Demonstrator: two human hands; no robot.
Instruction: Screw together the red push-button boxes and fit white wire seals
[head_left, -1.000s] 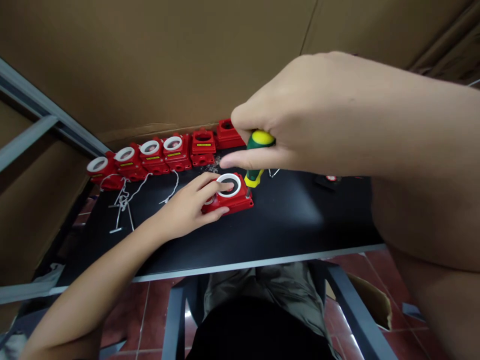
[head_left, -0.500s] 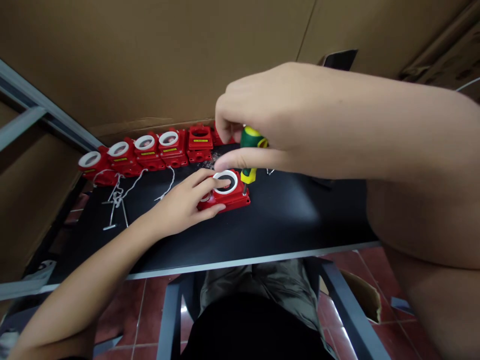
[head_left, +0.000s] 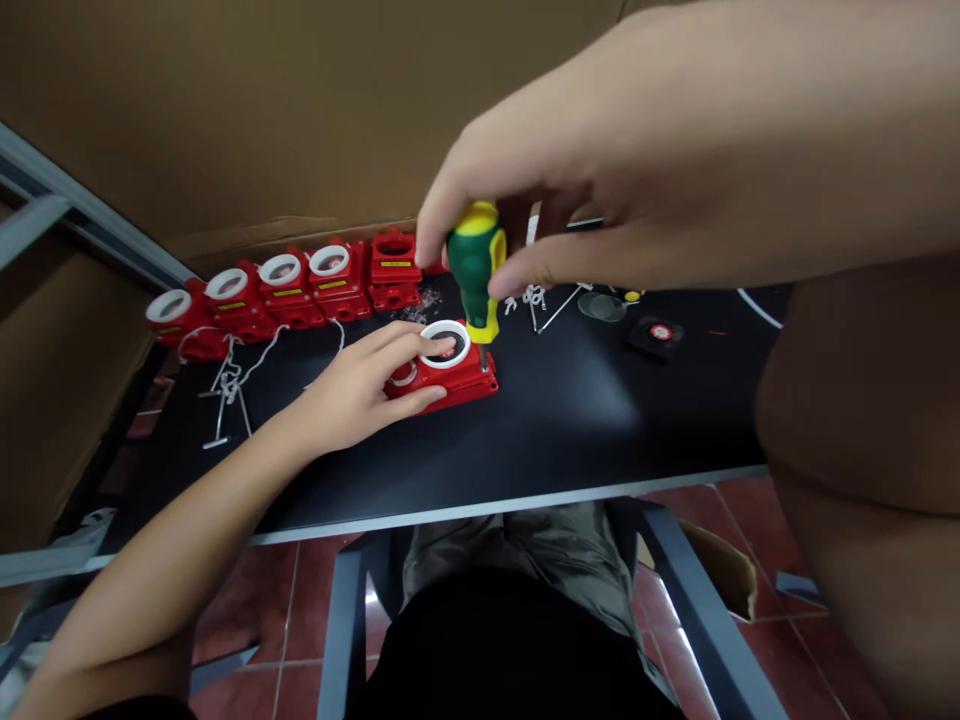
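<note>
On the black tabletop lies a red housing [head_left: 465, 382] with a white ring around its round window. My left hand [head_left: 358, 388] steadies it, fingers over the ring and window and the thumb along the near side. A green and yellow screwdriver [head_left: 472, 262] stands nearly upright over the housing's right end, its tip at a corner screw. My right hand [head_left: 577, 180] is around the top of the handle, thumb on the right and fingers on the far left side. Part of the grip is hidden behind the handle and palm.
Several red housings [head_left: 330, 285] stand in a row at the back left. White cords with metal T-shaped rods [head_left: 225, 400] lie before them. Clear discs [head_left: 602, 307] and a black square piece [head_left: 655, 337] lie to the right. A cardboard wall [head_left: 285, 120] rises behind the table.
My right hand has risen and loosened around the handle, showing more of the screwdriver, whose tip stays at the corner. My left hand keeps its hold. Items at the back right have come into sight.
</note>
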